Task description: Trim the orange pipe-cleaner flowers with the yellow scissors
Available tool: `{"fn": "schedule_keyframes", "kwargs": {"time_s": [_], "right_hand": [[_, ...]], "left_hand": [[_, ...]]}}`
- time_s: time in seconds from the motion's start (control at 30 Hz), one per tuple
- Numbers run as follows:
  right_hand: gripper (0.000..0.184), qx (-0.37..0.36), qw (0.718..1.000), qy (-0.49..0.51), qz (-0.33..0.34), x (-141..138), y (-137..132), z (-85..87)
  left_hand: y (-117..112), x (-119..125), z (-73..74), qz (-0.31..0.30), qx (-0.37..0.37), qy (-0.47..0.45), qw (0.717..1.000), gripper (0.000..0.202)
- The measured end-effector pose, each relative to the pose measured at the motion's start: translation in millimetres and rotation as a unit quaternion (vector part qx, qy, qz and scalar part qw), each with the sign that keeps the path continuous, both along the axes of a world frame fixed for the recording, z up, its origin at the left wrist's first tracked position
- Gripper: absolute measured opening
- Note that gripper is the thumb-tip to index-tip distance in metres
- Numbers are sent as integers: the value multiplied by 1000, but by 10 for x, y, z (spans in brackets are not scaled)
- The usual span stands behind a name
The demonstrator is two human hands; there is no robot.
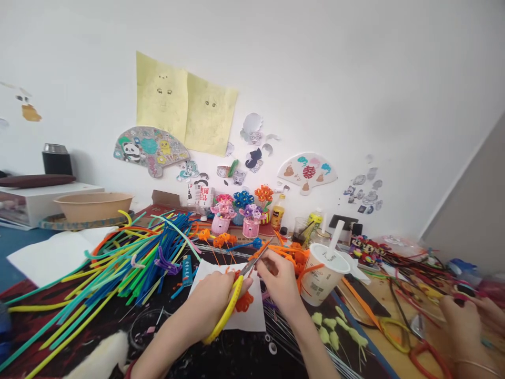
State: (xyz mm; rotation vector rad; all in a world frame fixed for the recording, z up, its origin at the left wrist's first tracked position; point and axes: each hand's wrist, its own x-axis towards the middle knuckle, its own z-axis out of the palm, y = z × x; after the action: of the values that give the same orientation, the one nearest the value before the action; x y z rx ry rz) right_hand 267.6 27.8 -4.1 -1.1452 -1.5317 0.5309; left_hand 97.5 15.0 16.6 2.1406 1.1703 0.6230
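My left hand is closed round the yellow handles of a pair of scissors, whose blades point up and to the right toward my right hand. My right hand pinches a thin orange pipe cleaner right at the blade tips. A curled orange pipe-cleaner piece lies under the scissors on a white sheet of paper. Both hands work over this sheet on the dark table.
A big heap of coloured pipe cleaners fills the left. A paper cup with a straw stands right of my right hand. Small pipe-cleaner flower pots and bottles line the wall. Another person's hands and red scissors are at the right.
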Motion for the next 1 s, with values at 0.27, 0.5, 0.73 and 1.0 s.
{"fn": "schedule_keyframes", "kwargs": {"time_s": [0.27, 0.5, 0.73, 1.0], "right_hand": [[21, -7, 1000, 23, -2, 20, -7, 16], [23, -13, 1000, 20, 13, -41, -16, -9], [21, -6, 1000, 8, -1, -18, -19, -6], [22, 1, 1000, -10, 2, -28, -39, 6]], "left_hand": [[3, -43, -7, -31, 11, -2, 999, 42], [-26, -76, 55, -54, 25, 28, 998, 36], [-7, -45, 1, -21, 45, 45, 998, 39], [-26, -82, 15, -45, 62, 58, 995, 36]]}}
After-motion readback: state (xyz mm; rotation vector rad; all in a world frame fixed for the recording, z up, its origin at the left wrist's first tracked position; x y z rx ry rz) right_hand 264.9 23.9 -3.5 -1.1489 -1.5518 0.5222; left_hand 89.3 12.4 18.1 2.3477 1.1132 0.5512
